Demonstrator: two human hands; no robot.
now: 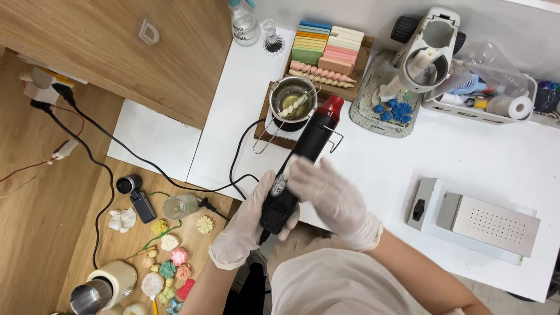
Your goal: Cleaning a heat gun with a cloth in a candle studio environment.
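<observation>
Plainly, going left to right:

Wall plug (44, 87): loose wires trail from it over the wooden floor; a tug on the cord could pull it out.

Cord (146, 163): black, it runs from the plug across the wood to the heat gun; it lies just beside the glass cup (181, 205) and could, I judge, drag it over if the gun swings.

Wax flowers (169, 265): small coloured pieces lie on the wood board below the cord; stray hot air would likely soften them.

Left hand (248, 224): gloved, its fingers are clenched round the butt of the gun; thin gloves give little guard against heat.

Heat gun (303, 160): black with a red nozzle, held over the white tabletop (466, 157), nozzle aimed at the pot; its wire stand sticks out to the side.

Right hand (326, 192): gloved, fingers wrapped over the gun's middle, close behind the hot end; a slip forward could burn them.

Pot (291, 102): small, metal, on a wooden tray, with a twisted candle lying in melted wax; too close a blast may spatter wax or tip the pot.

Wax bars (326, 44): coloured stacks stand just behind the pot, with twisted candles in front; overshooting heat could mar them.

Metal box (484, 224): well apart at the right, out of harm.
</observation>
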